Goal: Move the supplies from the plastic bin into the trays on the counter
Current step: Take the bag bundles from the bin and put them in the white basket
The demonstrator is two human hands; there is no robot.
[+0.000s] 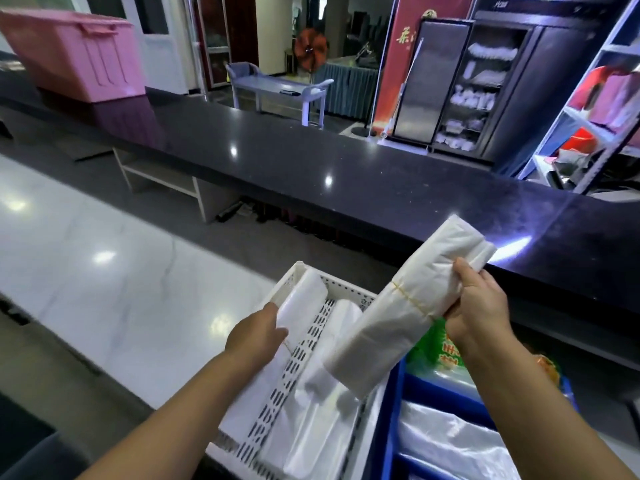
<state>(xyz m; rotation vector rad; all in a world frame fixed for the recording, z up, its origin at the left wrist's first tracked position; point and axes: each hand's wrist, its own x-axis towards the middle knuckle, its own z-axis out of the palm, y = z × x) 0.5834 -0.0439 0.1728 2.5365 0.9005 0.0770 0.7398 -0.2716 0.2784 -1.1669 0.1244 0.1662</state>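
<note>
A white perforated tray [313,344] with a slotted divider sits on the low white counter in front of me. My left hand [256,336] holds a folded bundle of white plastic bags [298,306] lying in the tray's left compartment. More white bags [322,420] fill the right compartment. My right hand [476,303] grips a longer bundle of white bags [398,317], tied with a yellow rubber band, held tilted in the air above the tray. A blue tray [391,407] with clear plastic bags stands right of the white tray. A pink plastic bin [76,53] rests far left on the black countertop.
The long black countertop [311,161] runs diagonally behind the trays. A green printed packet [436,351] lies beside the blue tray under my right wrist. A blue shelf unit [588,98] and a dark glass-door cabinet [485,81] stand at the back right. A white bench [277,88] stands beyond the counter.
</note>
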